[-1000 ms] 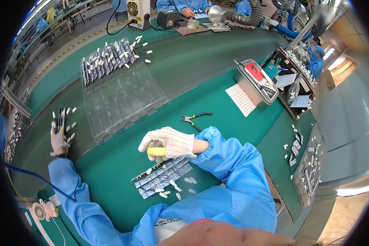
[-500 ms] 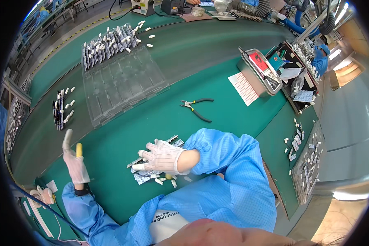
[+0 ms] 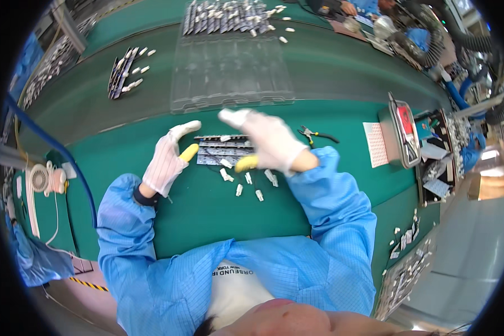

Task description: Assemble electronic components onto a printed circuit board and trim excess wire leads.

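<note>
A small stack of narrow circuit boards (image 3: 224,151) with white connectors on short leads lies on the green mat before me. My left hand (image 3: 167,159), in a white striped glove with a yellow thumb cover, is at the left end of the boards. Its thumb and forefinger are spread apart, holding nothing I can see. Over the boards' right end hovers my right hand (image 3: 271,139), gloved alike and blurred by motion. Its fingers reach out to the left, thumb apart, and hide part of the boards. Loose-hanging white connectors (image 3: 249,178) lie nearer me.
Cutting pliers (image 3: 318,135) lie right of my right hand. Beyond the boards is a clear plastic tray (image 3: 229,73) with many boards at its far end. More boards (image 3: 120,75) sit at left. At right stand a metal box (image 3: 395,134), a printed sheet (image 3: 375,144) and a parts bin (image 3: 425,193).
My view has shifted. My left hand has come in from the far left to the boards. My right hand has lifted off them, and they now lie in neat parallel rows.
</note>
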Action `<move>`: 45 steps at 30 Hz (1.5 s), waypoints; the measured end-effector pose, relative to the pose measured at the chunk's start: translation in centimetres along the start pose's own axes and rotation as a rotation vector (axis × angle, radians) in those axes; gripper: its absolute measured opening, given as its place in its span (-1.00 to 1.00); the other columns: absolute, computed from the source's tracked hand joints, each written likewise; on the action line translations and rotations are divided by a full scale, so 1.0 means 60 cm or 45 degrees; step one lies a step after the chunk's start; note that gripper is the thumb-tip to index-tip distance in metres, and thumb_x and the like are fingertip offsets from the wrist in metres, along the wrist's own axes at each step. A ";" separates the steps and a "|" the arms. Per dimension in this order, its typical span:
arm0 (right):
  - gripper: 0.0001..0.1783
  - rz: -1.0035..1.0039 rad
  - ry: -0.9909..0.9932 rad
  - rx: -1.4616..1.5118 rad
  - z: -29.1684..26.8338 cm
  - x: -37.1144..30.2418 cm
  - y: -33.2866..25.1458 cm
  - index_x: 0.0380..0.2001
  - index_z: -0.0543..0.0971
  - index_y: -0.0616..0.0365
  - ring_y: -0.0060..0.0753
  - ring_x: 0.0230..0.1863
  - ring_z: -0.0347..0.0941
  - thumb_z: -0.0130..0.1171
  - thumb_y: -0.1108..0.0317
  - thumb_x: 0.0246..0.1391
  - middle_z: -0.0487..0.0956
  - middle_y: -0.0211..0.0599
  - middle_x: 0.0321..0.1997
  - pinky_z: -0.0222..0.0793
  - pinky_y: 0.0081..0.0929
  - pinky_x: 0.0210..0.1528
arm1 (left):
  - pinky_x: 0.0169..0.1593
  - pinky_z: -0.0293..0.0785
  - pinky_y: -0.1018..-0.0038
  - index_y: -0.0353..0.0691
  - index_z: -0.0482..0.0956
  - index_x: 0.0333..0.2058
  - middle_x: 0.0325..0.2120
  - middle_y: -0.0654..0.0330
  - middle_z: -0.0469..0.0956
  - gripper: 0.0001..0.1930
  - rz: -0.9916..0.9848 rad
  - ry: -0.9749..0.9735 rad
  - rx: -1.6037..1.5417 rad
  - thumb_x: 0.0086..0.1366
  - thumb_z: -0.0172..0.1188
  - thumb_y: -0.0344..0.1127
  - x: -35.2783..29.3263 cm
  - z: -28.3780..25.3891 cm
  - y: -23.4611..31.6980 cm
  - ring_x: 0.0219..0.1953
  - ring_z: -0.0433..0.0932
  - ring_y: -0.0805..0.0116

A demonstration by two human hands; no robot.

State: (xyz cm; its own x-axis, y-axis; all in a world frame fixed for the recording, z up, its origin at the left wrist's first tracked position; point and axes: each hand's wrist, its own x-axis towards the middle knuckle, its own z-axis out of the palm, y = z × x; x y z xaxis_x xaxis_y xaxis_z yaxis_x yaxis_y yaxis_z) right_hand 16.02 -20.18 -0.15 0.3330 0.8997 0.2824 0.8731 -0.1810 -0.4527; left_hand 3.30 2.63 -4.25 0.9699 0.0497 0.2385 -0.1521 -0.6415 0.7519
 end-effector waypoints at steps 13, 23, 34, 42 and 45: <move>-0.77 0.240 0.382 -0.013 -0.001 -0.031 0.060 -0.47 0.47 0.19 -0.05 -0.24 0.47 0.09 0.72 -0.25 0.52 -0.16 -0.29 0.39 -0.33 -0.21 | 0.14 0.27 0.29 -0.33 0.08 0.22 0.08 -0.05 0.33 -0.30 -0.247 0.229 -0.911 0.33 -0.11 0.13 0.003 0.013 -0.022 0.04 0.41 0.16; -0.29 0.075 0.589 0.040 -0.042 -0.044 0.000 -0.03 0.44 0.16 -0.29 -0.08 0.41 0.32 -0.07 -0.20 0.49 -0.20 -0.13 0.36 -0.45 -0.09 | -0.08 0.43 0.53 -0.40 0.18 0.14 -0.20 0.06 0.54 -0.30 -0.054 -0.093 -1.436 0.27 0.07 0.08 -0.021 -0.038 0.064 -0.19 0.54 0.36; -0.48 0.732 0.423 1.137 -0.073 -0.056 -0.024 -0.04 0.39 0.24 -0.73 -0.52 0.33 0.21 0.08 0.07 0.43 -0.42 -0.42 0.15 -0.85 -0.53 | 0.04 0.40 0.45 -0.29 0.38 0.06 -0.07 0.08 0.50 -0.52 0.313 0.077 -0.254 0.23 0.17 -0.17 -0.012 -0.047 0.065 -0.09 0.51 0.36; -0.50 0.637 0.406 1.130 -0.068 -0.061 -0.014 -0.06 0.42 0.27 -0.83 -0.61 0.29 0.18 0.09 0.09 0.45 -0.49 -0.48 0.07 -0.91 -0.63 | -0.04 0.44 0.49 -0.38 0.46 -0.04 -0.19 0.12 0.57 -0.50 0.001 0.236 -1.016 0.03 0.37 -0.38 -0.028 -0.045 0.072 -0.17 0.52 0.40; -0.55 0.663 0.453 1.123 -0.073 -0.054 -0.025 -0.05 0.41 0.28 -0.85 -0.61 0.30 0.15 0.15 0.13 0.48 -0.47 -0.45 0.05 -0.94 -0.64 | -0.03 0.43 0.49 -0.38 0.48 -0.07 -0.16 0.12 0.56 -0.53 -0.012 0.243 -1.070 0.03 0.37 -0.37 -0.028 -0.044 0.072 -0.16 0.52 0.40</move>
State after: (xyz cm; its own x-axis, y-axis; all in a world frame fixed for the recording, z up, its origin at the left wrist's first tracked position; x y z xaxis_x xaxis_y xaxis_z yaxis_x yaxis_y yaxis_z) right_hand 15.22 -24.57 3.32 0.7970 0.6024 0.0441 0.0780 -0.0303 -0.9965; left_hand 0.53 1.77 0.23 0.9347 0.2282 0.2726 -0.3077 0.1356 0.9418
